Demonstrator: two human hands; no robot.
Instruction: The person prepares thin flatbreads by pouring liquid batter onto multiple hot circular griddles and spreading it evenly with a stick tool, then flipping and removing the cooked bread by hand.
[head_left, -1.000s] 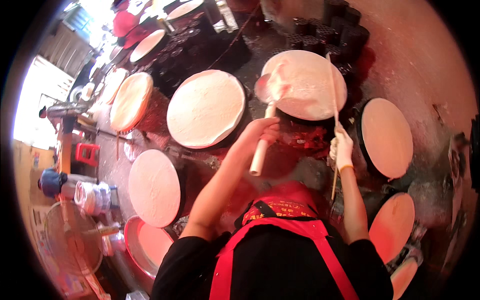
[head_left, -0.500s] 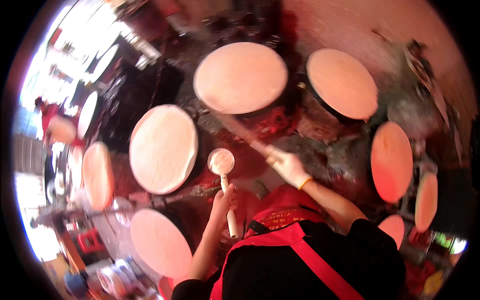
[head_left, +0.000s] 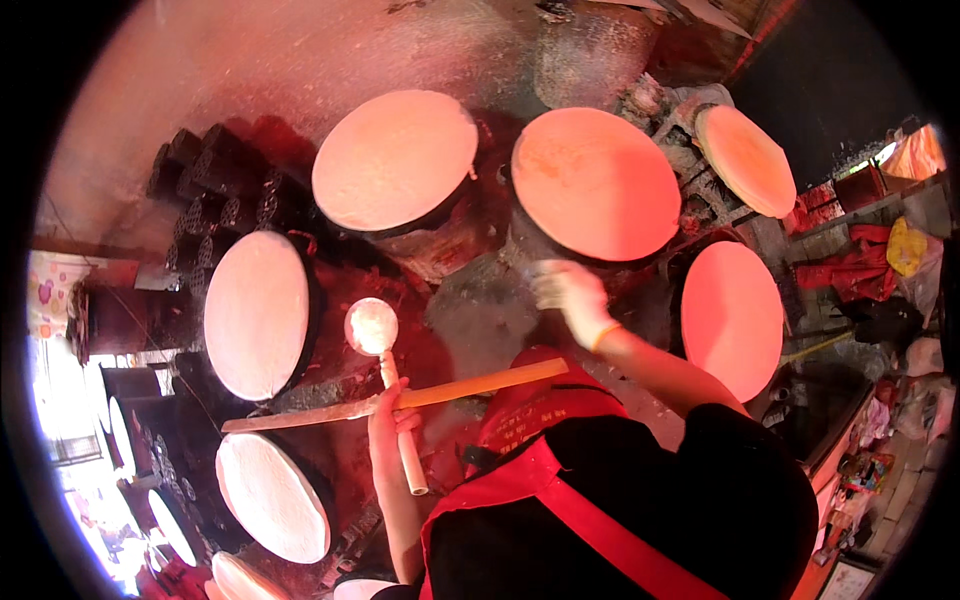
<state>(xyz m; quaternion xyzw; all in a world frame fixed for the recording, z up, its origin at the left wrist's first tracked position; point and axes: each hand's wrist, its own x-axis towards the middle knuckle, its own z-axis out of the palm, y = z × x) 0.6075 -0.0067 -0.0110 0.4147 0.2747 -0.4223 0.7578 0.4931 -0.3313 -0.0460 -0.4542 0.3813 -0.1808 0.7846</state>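
Note:
My left hand [head_left: 387, 412] is closed around the pale handle of a ladle [head_left: 371, 327], its bowl filled with white batter. The same hand also grips a long flat wooden spatula [head_left: 490, 384], lying crosswise over the ladle handle. My right hand [head_left: 572, 298], in a whitish glove, is just below the near edge of a round griddle covered by a thin flatbread [head_left: 597, 185]. Its fingers look stretched out with nothing visible in them, though motion blurs the tips. Left of that stands another griddle with a pale flatbread [head_left: 396, 160].
Further griddles curve around me, bearing flatbreads at the left [head_left: 257, 315], lower left [head_left: 272, 497], right [head_left: 733, 320] and far right [head_left: 746, 160]. Dark cylindrical briquettes [head_left: 225, 180] are stacked by the wall. Red and yellow cloths [head_left: 870, 258] lie at the right.
My view has turned to the right along the griddles. The wooden spatula has passed from my right hand into my left, beside the ladle. My right hand has let go of it.

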